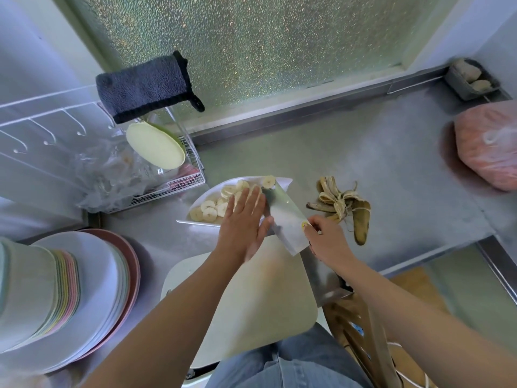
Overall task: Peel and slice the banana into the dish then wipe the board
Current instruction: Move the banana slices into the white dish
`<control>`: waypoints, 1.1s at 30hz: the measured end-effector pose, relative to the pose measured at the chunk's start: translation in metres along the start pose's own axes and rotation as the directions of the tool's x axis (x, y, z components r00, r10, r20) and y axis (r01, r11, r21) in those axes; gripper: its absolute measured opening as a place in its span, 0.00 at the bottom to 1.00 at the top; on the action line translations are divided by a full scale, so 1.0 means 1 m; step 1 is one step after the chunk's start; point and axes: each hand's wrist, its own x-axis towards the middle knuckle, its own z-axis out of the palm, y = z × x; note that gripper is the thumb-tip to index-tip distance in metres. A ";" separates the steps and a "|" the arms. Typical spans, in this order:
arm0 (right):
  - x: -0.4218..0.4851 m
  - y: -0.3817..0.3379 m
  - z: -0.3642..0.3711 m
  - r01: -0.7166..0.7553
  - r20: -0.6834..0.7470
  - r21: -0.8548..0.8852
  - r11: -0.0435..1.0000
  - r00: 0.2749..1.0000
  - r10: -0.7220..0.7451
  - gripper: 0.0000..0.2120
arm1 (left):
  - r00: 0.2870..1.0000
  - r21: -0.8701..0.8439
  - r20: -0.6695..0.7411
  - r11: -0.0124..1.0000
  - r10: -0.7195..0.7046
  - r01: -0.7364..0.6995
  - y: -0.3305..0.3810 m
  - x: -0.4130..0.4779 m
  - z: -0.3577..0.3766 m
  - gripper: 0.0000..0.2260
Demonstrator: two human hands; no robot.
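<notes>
**Banana slices** (209, 212): pale rounds, most lying in the white dish (284, 181); one rides the tip of the cleaver (285, 217) over the dish's far edge. Soft, moist and light, so likely to cling to steel and bruise under pressure (push flat-fingered, never pinch).
**Left hand** (243, 225): fingers straight, laid along the blade face.
**Right hand** (327, 242): curled round the cleaver's handle end.
**Cutting board** (251, 298): cream, stiff-looking, at the counter's near edge, not yet wiped; best held by its rim.
**Banana peel** (344, 208): limp, on the steel counter (391, 163), right of the dish.
</notes>
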 end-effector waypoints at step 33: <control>0.002 -0.012 -0.017 -0.010 0.072 -0.055 0.998 0.997 0.014 0.13 | 0.998 0.084 0.057 0.996 0.025 -0.030 -0.013 0.021 -0.008 0.37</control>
